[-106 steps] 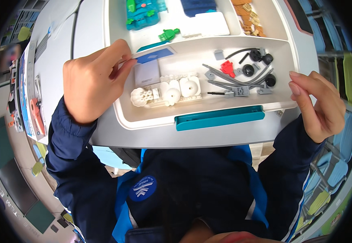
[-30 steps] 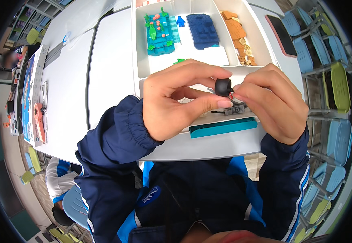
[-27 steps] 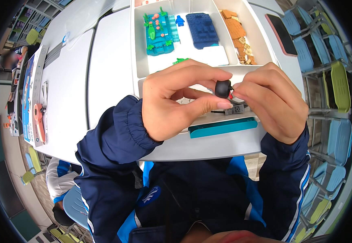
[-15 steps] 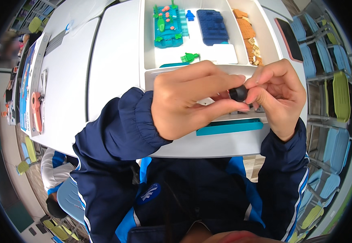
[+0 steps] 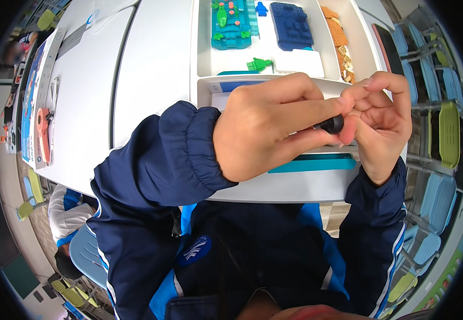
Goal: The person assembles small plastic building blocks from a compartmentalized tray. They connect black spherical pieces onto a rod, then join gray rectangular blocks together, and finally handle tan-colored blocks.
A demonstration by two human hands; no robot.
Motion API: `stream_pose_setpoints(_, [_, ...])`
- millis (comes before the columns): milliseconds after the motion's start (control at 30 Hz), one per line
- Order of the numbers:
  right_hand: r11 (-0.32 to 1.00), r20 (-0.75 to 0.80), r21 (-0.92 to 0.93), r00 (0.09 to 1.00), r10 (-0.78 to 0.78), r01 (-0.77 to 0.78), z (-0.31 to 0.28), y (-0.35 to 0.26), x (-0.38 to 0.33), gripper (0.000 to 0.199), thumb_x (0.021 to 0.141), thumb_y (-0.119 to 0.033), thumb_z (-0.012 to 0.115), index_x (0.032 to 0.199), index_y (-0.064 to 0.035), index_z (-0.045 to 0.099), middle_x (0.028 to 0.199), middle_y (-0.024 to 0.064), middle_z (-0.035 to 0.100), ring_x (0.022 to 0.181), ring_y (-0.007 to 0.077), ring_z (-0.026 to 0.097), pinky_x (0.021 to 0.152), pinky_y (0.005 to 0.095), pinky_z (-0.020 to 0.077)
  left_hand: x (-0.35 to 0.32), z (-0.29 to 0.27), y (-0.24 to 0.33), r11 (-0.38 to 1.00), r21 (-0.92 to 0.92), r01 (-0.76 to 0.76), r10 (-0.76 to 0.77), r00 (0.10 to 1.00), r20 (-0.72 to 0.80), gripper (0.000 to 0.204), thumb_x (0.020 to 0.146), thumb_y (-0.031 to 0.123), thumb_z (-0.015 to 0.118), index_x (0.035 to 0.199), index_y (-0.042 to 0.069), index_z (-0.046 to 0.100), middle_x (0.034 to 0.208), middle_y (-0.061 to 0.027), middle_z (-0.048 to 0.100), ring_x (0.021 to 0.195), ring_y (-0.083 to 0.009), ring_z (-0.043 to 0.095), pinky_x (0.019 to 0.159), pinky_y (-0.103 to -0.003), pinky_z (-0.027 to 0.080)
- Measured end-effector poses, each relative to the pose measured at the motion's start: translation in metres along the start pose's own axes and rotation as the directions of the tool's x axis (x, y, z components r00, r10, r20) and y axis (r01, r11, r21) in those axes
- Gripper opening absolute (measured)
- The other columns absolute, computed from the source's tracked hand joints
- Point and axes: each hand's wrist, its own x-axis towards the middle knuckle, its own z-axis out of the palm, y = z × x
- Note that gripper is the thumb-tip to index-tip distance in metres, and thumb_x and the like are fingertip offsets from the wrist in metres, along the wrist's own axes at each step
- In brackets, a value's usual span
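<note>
Pinching a small black wheel [image 5: 331,124] between both hands, right in front of the chest, above the near edge of the white tray. Left hand [image 5: 266,128] curled shut around it, thumb and forefinger clamped on the wheel's left side. Right hand [image 5: 378,122] closed on the other side, fingertips [image 5: 348,130] pressed against the wheel (can't tell if anything else is tucked in behind those fingers). Dark blue jacket sleeves [image 5: 172,154] coming up from the lower edge on both sides.

Just under the hands, a teal strip [image 5: 316,162] along the front of the white tray [image 5: 274,186], mostly hidden by the knuckles. Further back, a second white tray [image 5: 204,48] with sorted pieces: a teal plate with green and orange bits [image 5: 231,24], a small green figure [image 5: 258,64], a dark blue block [image 5: 291,25], a white block [image 5: 299,63], some orange-brown pieces [image 5: 340,40] off to the right.

Over on the far left of the grey table [image 5: 151,69], a flat printed sheet with an orange tool [image 5: 42,125] lying on it. Blue and green chairs [image 5: 444,133] lined up beyond the right edge.
</note>
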Motion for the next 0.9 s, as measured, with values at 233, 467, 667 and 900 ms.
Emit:
stream_pose_setpoints(233, [1.000, -0.036, -0.010, 0.999, 0.005, -0.005, 0.000, 0.000, 0.002, 0.047, 0.076, 0.011, 0.071, 0.116, 0.0040, 0.048, 0.096, 0.0141, 0.062, 0.086, 0.0172, 0.064, 0.076, 0.0263, 0.0543, 0.007, -0.003, 0.004, 0.998, -0.053, 0.028, -0.030, 0.999, -0.027, 0.037, 0.071, 0.003, 0.079, 0.106, 0.002, 0.069, 0.085, -0.0070, 0.062, 0.067, -0.0153, 0.063, 0.058, -0.025, 0.052])
stream_pose_setpoints(467, [0.998, 0.028, -0.053, 0.999, -0.028, 0.029, -0.018, 0.000, 0.005, 0.030, 0.078, 0.009, 0.070, 0.105, 0.0056, 0.059, 0.100, 0.0130, 0.063, 0.093, 0.0178, 0.065, 0.082, 0.0282, 0.0534, 0.010, -0.008, 0.001, 0.988, -0.095, 0.118, -0.121, 0.992, -0.034, 0.039, 0.073, -0.006, 0.077, 0.110, -0.002, 0.066, 0.101, -0.0114, 0.063, 0.088, -0.0142, 0.063, 0.075, -0.025, 0.057])
stream_pose_setpoints(667, [0.960, -0.022, -0.226, 0.985, -0.172, 0.163, -0.031, -0.004, 0.005, 0.023, 0.082, 0.000, 0.069, 0.102, 0.0042, 0.060, 0.101, 0.0149, 0.062, 0.085, 0.0170, 0.062, 0.076, 0.0290, 0.0523, 0.010, -0.006, 0.003, 0.977, -0.123, 0.172, -0.180, 0.982, -0.060, 0.039, 0.072, -0.007, 0.076, 0.110, -0.002, 0.066, 0.110, -0.0125, 0.060, 0.099, -0.0156, 0.058, 0.078, -0.027, 0.060])
stream_pose_setpoints(900, [0.553, 0.111, -0.829, 0.994, 0.026, 0.078, -0.070, -0.038, 0.006, 0.016, 0.079, -0.001, 0.069, 0.095, 0.0014, 0.068, 0.087, 0.0144, 0.068, 0.071, 0.0223, 0.064, 0.066, 0.0284, 0.0499, 0.014, -0.005, 0.009, 0.948, -0.198, 0.249, -0.260, 0.965, -0.035, 0.039, 0.073, -0.013, 0.070, 0.111, -0.005, 0.064, 0.112, -0.0161, 0.059, 0.102, -0.0187, 0.058, 0.081, -0.029, 0.060])
